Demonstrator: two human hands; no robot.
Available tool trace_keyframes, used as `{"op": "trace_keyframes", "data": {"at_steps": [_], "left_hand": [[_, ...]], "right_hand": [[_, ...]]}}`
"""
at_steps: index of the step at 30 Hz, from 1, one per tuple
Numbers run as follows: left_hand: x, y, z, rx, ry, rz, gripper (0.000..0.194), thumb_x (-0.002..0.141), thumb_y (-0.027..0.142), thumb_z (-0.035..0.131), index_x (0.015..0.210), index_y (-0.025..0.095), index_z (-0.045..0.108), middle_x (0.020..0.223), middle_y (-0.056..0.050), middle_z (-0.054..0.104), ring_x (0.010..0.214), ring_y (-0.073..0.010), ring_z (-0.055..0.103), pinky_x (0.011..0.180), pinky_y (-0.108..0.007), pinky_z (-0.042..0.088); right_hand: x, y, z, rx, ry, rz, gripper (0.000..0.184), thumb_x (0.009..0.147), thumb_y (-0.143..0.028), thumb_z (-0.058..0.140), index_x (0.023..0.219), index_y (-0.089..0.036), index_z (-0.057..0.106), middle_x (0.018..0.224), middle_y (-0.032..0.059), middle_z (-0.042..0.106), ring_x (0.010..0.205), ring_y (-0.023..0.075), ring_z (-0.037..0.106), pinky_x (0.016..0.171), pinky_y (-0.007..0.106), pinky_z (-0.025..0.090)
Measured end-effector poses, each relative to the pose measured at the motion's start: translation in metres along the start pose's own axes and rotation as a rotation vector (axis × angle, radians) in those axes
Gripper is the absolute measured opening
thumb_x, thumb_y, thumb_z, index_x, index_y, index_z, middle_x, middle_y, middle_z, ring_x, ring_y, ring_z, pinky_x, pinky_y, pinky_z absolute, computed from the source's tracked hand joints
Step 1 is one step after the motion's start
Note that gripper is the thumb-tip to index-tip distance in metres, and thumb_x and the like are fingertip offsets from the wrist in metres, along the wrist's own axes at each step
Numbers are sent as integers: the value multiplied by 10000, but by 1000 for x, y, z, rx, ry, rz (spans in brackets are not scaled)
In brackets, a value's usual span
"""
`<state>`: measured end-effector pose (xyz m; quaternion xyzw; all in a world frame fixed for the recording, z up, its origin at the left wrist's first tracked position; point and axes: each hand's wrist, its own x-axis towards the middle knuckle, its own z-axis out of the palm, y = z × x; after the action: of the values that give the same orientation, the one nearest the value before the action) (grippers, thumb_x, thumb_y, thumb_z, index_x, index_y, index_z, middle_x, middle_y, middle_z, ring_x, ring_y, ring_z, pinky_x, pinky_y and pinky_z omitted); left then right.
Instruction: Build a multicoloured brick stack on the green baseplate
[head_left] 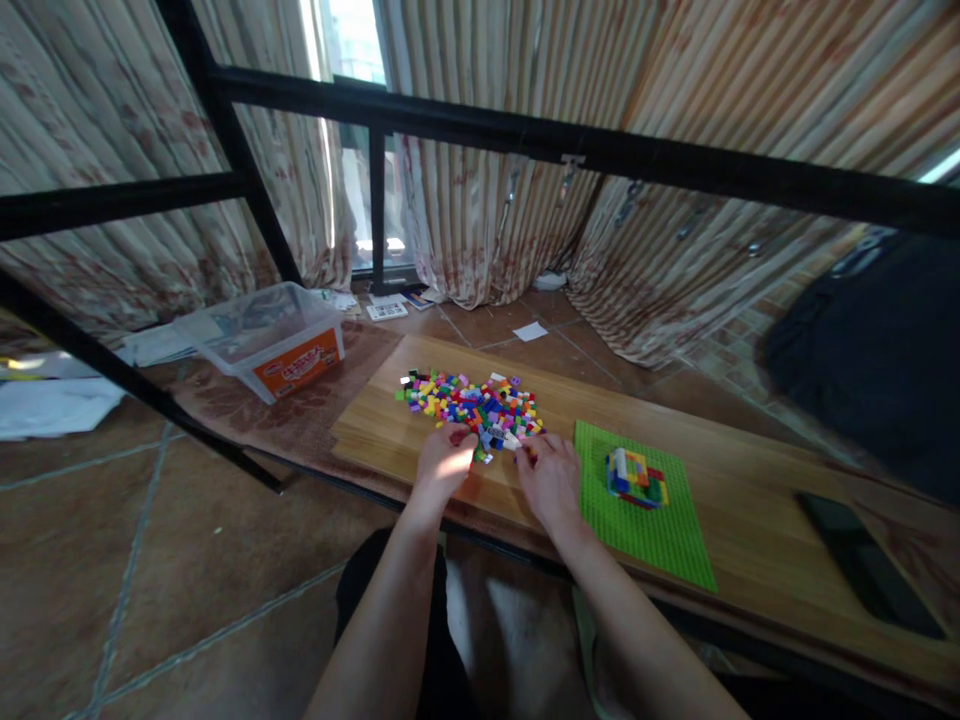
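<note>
A heap of small toy building bricks point(480, 402) in many colours lies on the wooden board. At its near left edge is my left hand point(444, 464), fingers curled inward with thumb and fingertips close together. Red shows by those fingertips, but I cannot make out what they hold. My right hand point(551, 482) is at the near right edge of the heap, its fingers bent down and closed around something too small to name. To the right of it lies a green baseplate point(637, 545), bearing a low multicoloured brick structure point(636, 477) with a white brick on one corner.
A clear plastic box point(274, 340) with an orange label stands on the brown cloth at the left. A dark phone or tablet point(866, 560) lies at the board's right end. Black metal bars point(525, 130) cross in front of the curtains. Papers point(530, 331) lie on the tiled floor.
</note>
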<state>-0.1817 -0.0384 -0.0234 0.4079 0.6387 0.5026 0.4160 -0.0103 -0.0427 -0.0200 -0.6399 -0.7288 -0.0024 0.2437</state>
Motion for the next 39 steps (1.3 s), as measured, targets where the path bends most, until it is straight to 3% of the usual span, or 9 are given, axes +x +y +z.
{"op": "trace_keyframes", "data": {"at_steps": [8,16,21,24,28,35,39], "left_hand": [[-2,-3,2,-19,-8,45,153,728,231,673,853,165,731,734,-40,711,702,-159,655,668,-243,493],[-1,-1,5,-73,-31,10,162,764,230,646,894,161,712,796,-58,724,746,-169,666,697,-264,498],[5,0,-1,-47,53,-18,116,746,210,653,839,165,705,763,-47,718,730,-167,664,682,-257,496],[8,0,-4,-28,65,-41,105,747,200,647,828,166,704,767,-46,721,740,-170,667,676,-257,495],[10,-2,-6,-79,56,-40,99,756,200,642,827,165,702,772,-48,725,748,-171,673,677,-258,503],[9,-4,-6,-105,61,-33,85,727,215,691,797,170,706,720,-35,718,712,-165,673,680,-255,512],[8,-1,-5,-73,66,-64,106,739,223,675,822,166,708,753,-39,726,736,-165,676,680,-250,502]], "right_hand": [[17,5,3,27,-1,-39,239,866,-175,530,1011,-189,719,1012,91,682,963,242,543,853,344,379],[83,-1,17,52,4,-64,268,899,-252,511,1064,-169,706,1074,115,704,985,245,589,897,350,409],[109,-7,33,-29,-118,-86,286,903,-311,529,1096,-184,698,1105,111,711,1033,257,600,909,358,404],[112,-8,37,-60,-155,-99,252,897,-288,533,1041,-197,719,1075,108,723,1011,247,611,906,347,401],[104,0,36,-31,-108,-134,248,879,-275,536,1025,-202,723,1027,93,731,983,238,611,910,343,406],[78,29,22,29,-52,-148,255,814,-190,550,990,-211,733,1020,83,724,947,231,617,889,340,444],[74,26,15,59,-53,-162,230,810,-165,549,914,-221,747,1033,79,722,981,231,609,906,343,442]]}}
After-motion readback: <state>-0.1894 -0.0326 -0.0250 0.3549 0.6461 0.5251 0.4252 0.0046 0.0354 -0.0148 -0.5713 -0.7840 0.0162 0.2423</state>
